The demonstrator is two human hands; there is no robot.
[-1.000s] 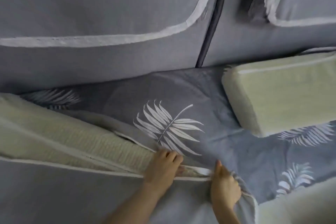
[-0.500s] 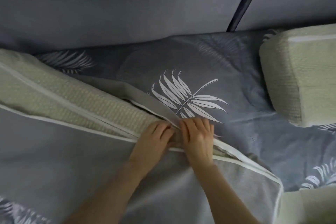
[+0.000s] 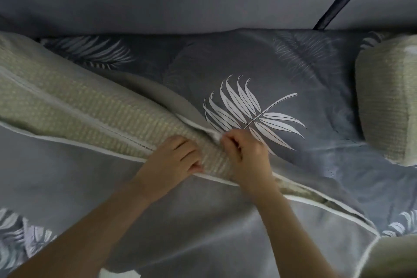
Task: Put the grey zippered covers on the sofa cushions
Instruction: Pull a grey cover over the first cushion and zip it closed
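The cushion (image 3: 94, 106), a pale green foam block lying slantwise on the leaf-print sheet (image 3: 316, 88), sits partly inside the grey cover (image 3: 67, 187), with its long side bare along the open zip. The left hand (image 3: 173, 160) grips the near white-piped edge against the foam, while the right hand (image 3: 246, 156) pinches the far edge where the two sides meet. The foam looks light and springy and the cloth limp and prone to slip, so the piped edges seem the best hold; no label or writing is legible.
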